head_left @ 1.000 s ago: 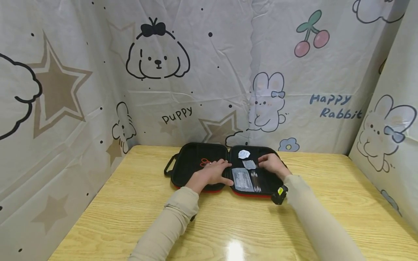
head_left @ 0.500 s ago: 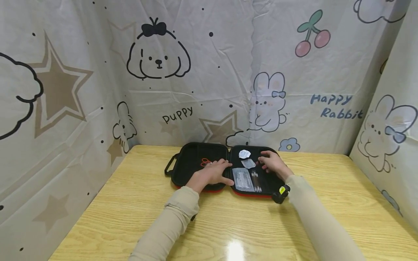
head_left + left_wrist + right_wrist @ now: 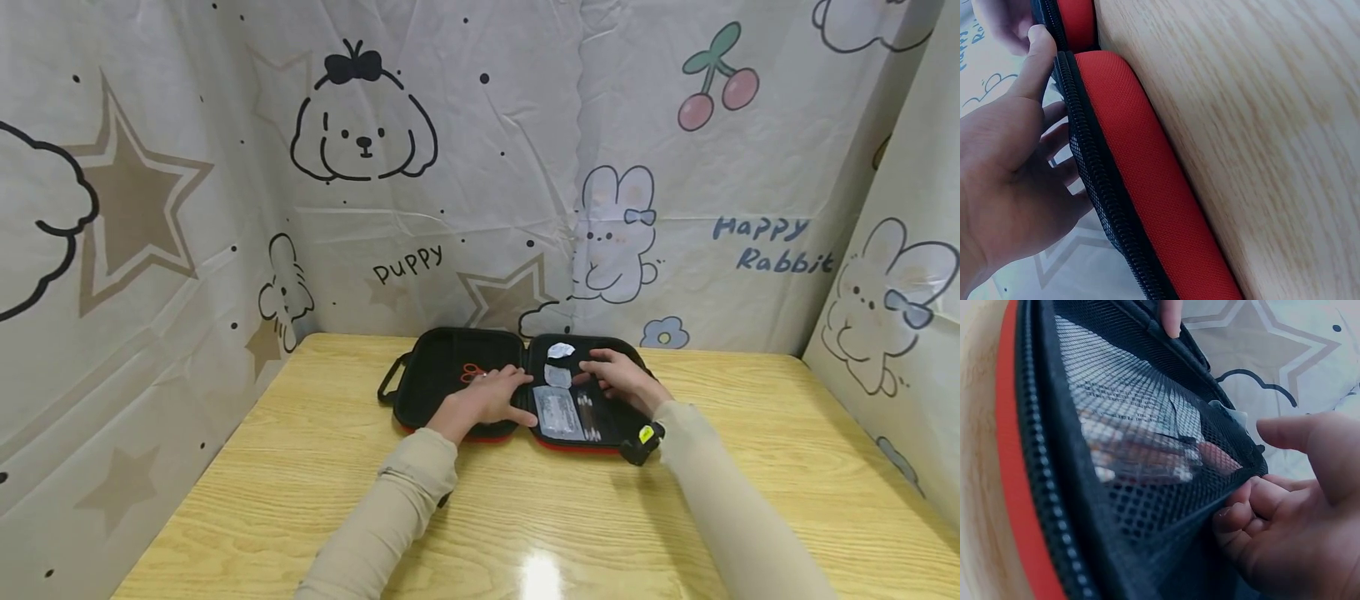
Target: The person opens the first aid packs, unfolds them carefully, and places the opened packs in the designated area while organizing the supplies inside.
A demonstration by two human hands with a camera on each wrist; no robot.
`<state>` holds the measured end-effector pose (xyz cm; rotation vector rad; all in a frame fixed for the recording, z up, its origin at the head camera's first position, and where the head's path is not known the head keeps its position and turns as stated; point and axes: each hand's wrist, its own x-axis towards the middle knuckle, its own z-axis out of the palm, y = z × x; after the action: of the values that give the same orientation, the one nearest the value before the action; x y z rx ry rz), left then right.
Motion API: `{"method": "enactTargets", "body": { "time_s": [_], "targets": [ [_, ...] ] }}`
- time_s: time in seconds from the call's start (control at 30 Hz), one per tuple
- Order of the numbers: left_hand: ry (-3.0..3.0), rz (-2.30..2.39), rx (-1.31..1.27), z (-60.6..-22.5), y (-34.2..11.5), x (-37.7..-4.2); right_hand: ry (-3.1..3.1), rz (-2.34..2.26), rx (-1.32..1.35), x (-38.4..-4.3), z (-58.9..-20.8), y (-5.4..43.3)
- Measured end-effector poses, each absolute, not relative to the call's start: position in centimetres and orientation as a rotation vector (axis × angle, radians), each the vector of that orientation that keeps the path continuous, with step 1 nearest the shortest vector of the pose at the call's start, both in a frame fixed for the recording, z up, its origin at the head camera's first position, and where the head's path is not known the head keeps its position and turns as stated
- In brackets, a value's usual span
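Observation:
A black zip case with red outer sides lies unfolded flat on the table. My left hand rests across its left half near the fold, fingers spread, thumb towards the right half. My right hand is at the mesh pocket in the right half. One finger shows through the mesh inside the pocket; the other fingers bend at its edge, thumb apart. Through the mesh I see a large clear packet and cotton swabs. A small pale packet lies left of the right fingertips, below a crumpled white packet.
Red-handled scissors lie in the left half, partly behind the left hand. A carry handle sticks out on the left. The wooden table extends in front, and a printed curtain hangs close behind the case.
The small pale packet has shifted left towards the fold, and the right hand has moved slightly left with it. The right fingers had opened out half a second ago. My left hand stays put.

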<state>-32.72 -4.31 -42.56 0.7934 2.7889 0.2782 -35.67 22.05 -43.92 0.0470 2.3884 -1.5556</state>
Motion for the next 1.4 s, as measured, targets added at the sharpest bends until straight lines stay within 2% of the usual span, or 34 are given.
{"method": "enactTargets", "body": {
  "time_s": [0.17, 0.53, 1.4],
  "targets": [
    [2.787, 0.29, 0.799, -42.5, -4.4, -32.6, 2.413, -1.538, 0.031, -35.5, -43.8, 22.3],
    [2.779, 0.295, 0.789, -42.4, -4.4, -32.5, 2.934, -1.256, -0.066, -35.4, -44.0, 22.9],
    [2.788, 0.285, 0.808, -42.0, -4.6, -32.3, 2.972, -1.094, -0.319, -37.9, -42.0, 21.5]
  ]
}}
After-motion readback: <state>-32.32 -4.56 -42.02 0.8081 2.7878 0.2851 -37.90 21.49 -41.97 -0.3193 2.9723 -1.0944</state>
